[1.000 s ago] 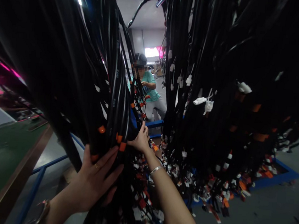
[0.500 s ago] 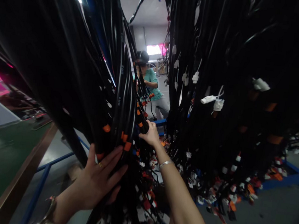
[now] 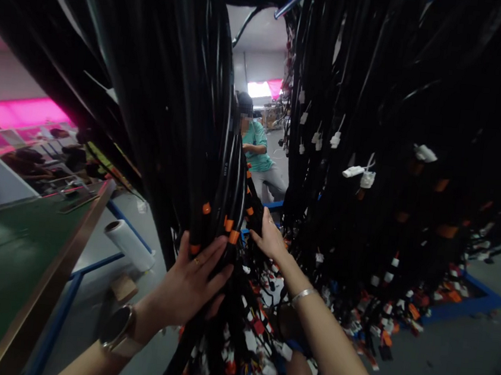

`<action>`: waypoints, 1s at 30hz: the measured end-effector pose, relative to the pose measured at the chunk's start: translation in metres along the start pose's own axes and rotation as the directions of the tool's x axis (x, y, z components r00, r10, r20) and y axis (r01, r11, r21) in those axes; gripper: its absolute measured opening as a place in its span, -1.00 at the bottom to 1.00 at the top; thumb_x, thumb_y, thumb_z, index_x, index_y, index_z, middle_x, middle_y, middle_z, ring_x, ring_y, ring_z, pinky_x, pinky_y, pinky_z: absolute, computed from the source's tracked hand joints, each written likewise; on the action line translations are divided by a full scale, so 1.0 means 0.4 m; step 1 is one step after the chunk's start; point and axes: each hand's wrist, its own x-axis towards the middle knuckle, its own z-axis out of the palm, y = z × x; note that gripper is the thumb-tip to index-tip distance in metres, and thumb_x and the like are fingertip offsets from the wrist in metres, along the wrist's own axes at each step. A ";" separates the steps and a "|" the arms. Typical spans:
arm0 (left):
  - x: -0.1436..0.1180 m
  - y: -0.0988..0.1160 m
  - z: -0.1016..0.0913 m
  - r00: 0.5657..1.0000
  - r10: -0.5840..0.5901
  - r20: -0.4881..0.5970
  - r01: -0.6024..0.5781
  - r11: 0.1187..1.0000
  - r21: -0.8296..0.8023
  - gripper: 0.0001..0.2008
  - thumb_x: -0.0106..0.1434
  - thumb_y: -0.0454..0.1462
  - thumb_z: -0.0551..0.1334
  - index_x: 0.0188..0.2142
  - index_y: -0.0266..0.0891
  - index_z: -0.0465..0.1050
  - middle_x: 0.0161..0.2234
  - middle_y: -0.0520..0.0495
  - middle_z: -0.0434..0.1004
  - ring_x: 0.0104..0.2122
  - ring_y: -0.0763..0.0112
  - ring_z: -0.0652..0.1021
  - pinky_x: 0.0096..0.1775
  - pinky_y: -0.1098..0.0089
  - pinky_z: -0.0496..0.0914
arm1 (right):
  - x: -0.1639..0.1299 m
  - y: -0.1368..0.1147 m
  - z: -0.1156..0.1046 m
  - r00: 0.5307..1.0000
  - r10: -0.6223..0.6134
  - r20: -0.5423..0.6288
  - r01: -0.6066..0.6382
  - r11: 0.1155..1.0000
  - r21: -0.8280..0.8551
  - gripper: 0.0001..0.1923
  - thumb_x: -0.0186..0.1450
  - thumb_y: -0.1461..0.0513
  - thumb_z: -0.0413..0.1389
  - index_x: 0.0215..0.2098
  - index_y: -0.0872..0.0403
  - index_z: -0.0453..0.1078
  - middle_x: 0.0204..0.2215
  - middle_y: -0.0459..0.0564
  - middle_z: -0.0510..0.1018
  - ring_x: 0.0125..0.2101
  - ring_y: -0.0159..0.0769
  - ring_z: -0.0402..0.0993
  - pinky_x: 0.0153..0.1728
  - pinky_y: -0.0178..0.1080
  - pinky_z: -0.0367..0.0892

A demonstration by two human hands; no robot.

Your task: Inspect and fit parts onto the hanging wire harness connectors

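A thick bundle of black wire harnesses (image 3: 219, 148) hangs in front of me, with orange tape bands on several of its sleeves. My left hand (image 3: 193, 283) lies against the near side of this bundle, just under the orange bands, fingers stretched and spread. Farther back, my right hand (image 3: 270, 237) touches the bundle's right side; thumb and forefinger stand apart there, and its other fingers are partly hidden. Below both hands hang many loose ends with white, red and orange connectors (image 3: 258, 325).
More black harnesses (image 3: 362, 235) with white connectors hang at the right. A green-topped table (image 3: 15, 246) stands at the left, by a roll of clear film (image 3: 128, 243) and a blue frame (image 3: 62, 311). A person in a green shirt (image 3: 257, 146) sits beyond the gap.
My view has turned left, so the bundle and both hands appear farther right. The film roll has come into sight. Both hands keep their places against the bundle.
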 end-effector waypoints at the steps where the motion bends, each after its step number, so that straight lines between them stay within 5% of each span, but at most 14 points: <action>1: 0.001 0.000 -0.001 1.000 0.000 0.004 0.000 1.000 -0.007 -0.64 0.21 -0.10 0.11 -0.07 -0.19 0.42 0.08 -0.36 0.35 0.19 0.00 0.20 0.12 -0.30 -0.33 | -0.010 -0.005 -0.008 1.000 0.010 0.007 -0.010 1.000 -0.022 -0.18 0.22 0.19 0.03 0.30 0.19 -0.31 0.25 0.27 0.07 0.21 -0.06 0.06 0.08 -0.05 0.18; 7: 0.002 -0.002 -0.001 1.000 0.009 0.007 -0.009 1.000 -0.014 -0.63 0.24 -0.10 0.07 -0.05 -0.19 0.40 0.10 -0.37 0.32 0.21 0.05 0.16 0.13 -0.27 -0.37 | -0.068 -0.063 -0.036 0.991 0.135 -0.013 -0.135 0.979 -0.151 -0.27 0.26 0.26 -0.06 0.30 0.26 -0.28 0.12 0.34 0.30 0.00 0.00 0.37 -0.11 -0.07 0.29; 16: -0.006 -0.007 0.001 1.000 0.018 0.004 -0.018 1.000 -0.016 -0.61 0.24 -0.09 0.05 -0.03 -0.20 0.39 0.14 -0.39 0.24 0.23 0.06 0.11 0.13 -0.28 -0.38 | -0.180 -0.089 -0.117 0.966 0.253 -0.061 -0.260 0.946 -0.196 -0.64 0.24 0.25 -0.06 0.01 0.07 0.24 -0.15 0.14 0.51 -0.20 -0.08 0.46 -0.27 -0.18 0.25; 20: 0.000 -0.003 -0.001 0.999 0.012 0.031 -0.012 1.000 -0.010 -0.59 0.23 -0.08 0.06 -0.02 -0.21 0.37 0.15 -0.43 0.22 0.24 0.04 0.08 0.11 -0.31 -0.39 | -0.197 -0.085 -0.121 0.969 0.247 0.023 -0.242 0.963 -0.122 -0.69 0.17 0.25 0.02 -0.10 0.08 0.29 -0.24 0.06 0.53 -0.25 -0.16 0.46 -0.30 -0.26 0.23; 25: 0.003 0.004 -0.005 0.999 0.006 0.039 -0.005 1.000 -0.018 -0.59 0.24 -0.09 0.07 0.00 -0.21 0.36 0.16 -0.46 0.19 0.24 0.05 0.08 0.11 -0.32 -0.34 | -0.224 -0.071 -0.198 0.964 0.183 0.195 -0.188 0.982 0.010 -0.81 0.11 0.21 0.10 -0.29 0.04 0.40 -0.47 -0.09 0.53 -0.44 -0.25 0.44 -0.41 -0.30 0.22; 30: 0.009 0.014 -0.007 1.000 -0.006 0.023 0.006 1.000 -0.030 -0.59 0.21 -0.09 0.11 -0.02 -0.22 0.38 0.16 -0.39 0.22 0.22 0.00 0.11 0.11 -0.33 -0.33 | -0.277 -0.042 -0.238 0.941 0.216 0.262 -0.294 0.904 0.310 -0.63 0.13 0.05 0.13 -0.18 0.09 0.40 -0.28 0.00 0.55 -0.27 -0.18 0.44 -0.26 -0.23 0.31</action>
